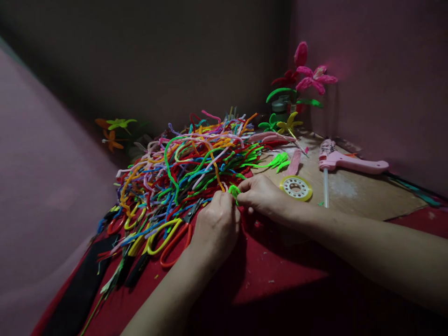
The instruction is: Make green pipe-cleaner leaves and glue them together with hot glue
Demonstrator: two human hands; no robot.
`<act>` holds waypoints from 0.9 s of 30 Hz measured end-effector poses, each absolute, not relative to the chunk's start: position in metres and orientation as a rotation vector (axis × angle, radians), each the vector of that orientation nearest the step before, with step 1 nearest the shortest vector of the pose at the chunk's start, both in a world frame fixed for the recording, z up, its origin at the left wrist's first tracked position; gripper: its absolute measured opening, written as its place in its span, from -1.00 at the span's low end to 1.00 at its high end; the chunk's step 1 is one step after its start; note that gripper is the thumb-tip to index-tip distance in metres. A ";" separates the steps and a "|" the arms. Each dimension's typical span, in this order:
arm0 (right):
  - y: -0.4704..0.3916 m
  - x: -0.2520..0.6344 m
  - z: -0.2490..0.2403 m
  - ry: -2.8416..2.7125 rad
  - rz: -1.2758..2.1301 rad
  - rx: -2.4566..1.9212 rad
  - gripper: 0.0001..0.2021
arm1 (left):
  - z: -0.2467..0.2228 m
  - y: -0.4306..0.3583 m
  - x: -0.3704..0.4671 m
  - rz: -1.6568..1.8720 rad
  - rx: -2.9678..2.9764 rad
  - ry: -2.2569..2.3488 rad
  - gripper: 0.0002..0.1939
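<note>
Both my hands meet over the red cloth, just in front of a big heap of coloured pipe cleaners (196, 163). Between their fingertips is a bright green pipe cleaner (234, 190), bent into a small loop. My left hand (219, 219) is closed, with its fingertips at the loop's lower left. From the right, my right hand (261, 198) pinches the loop's other side between thumb and forefinger. Scissors with yellow and orange handles (175, 238) lie beside my left hand. Near my right wrist is a roll of clear yellowish tape (296, 187).
A pink glue gun (353, 162) with a glue stick lies on a brown board (371, 196). Green bent pieces (280, 161) lie near the tape. Pink pipe-cleaner flowers (317, 79) stand at the back right, orange ones (112, 140) at the left. Walls rise behind and at both sides.
</note>
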State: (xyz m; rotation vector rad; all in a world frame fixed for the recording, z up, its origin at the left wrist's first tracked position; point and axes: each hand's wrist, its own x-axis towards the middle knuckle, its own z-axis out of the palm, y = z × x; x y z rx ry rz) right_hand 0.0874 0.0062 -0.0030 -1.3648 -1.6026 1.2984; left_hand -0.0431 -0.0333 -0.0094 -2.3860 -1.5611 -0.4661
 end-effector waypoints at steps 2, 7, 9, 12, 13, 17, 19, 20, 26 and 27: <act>0.007 0.088 -0.003 -1.634 1.275 -1.372 -0.86 | -0.010 -0.034 -0.043 -0.410 -2.362 -1.571 -0.88; 0.008 0.088 -0.004 -1.662 1.231 -1.381 -0.87 | -0.010 -0.034 -0.038 -0.256 -2.266 -1.522 -0.83; 0.008 0.087 -0.006 -1.635 1.271 -1.357 -0.88 | -0.009 -0.036 -0.035 -0.193 -2.238 -1.503 -0.83; 0.009 0.086 -0.011 -1.544 1.396 -1.286 -0.88 | -0.008 -0.037 -0.031 -0.142 -2.231 -1.501 -0.83; 0.010 0.085 -0.013 -1.504 1.437 -1.257 -0.87 | -0.008 -0.037 -0.031 -0.141 -2.239 -1.506 -0.83; 0.014 0.086 -0.019 -1.358 1.579 -1.126 -0.85 | -0.010 -0.034 -0.036 -0.262 -2.378 -1.498 -0.83; 0.015 0.088 -0.018 -1.322 1.631 -1.088 -0.86 | -0.009 -0.032 -0.041 -0.445 -2.503 -1.521 -0.85; 0.015 0.089 -0.017 -1.319 1.642 -1.081 -0.86 | -0.008 -0.032 -0.043 -0.553 -2.556 -1.562 -0.86; 0.011 0.091 -0.009 -1.363 1.673 -1.059 -0.91 | 0.000 -0.027 -0.052 -1.146 -2.697 -1.992 -0.84; 0.010 0.091 -0.008 -1.372 1.683 -1.056 -0.91 | 0.001 -0.026 -0.053 -1.231 -2.759 -2.090 -0.81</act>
